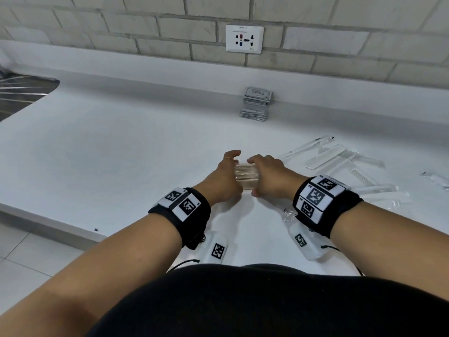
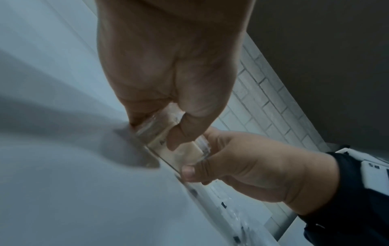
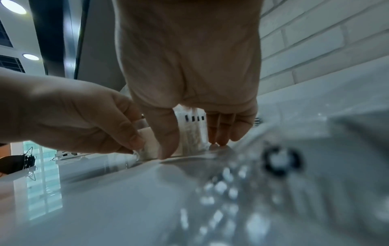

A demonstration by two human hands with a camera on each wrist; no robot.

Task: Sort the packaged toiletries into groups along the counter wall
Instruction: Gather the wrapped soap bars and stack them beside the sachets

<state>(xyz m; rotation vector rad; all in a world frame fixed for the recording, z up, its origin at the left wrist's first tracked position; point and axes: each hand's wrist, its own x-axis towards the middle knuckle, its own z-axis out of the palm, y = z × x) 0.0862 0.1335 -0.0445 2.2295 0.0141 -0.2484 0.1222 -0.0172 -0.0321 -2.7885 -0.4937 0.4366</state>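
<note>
Cellophane packets, light and slippery, I'd squeeze by their ends, my left hand and right hand curled round them mid-frame

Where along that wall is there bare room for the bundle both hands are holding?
Bare white counter runs along the wall left of the stacked grey sachets. Right of the hands, loose clear-wrapped packets crowd the counter.
</note>
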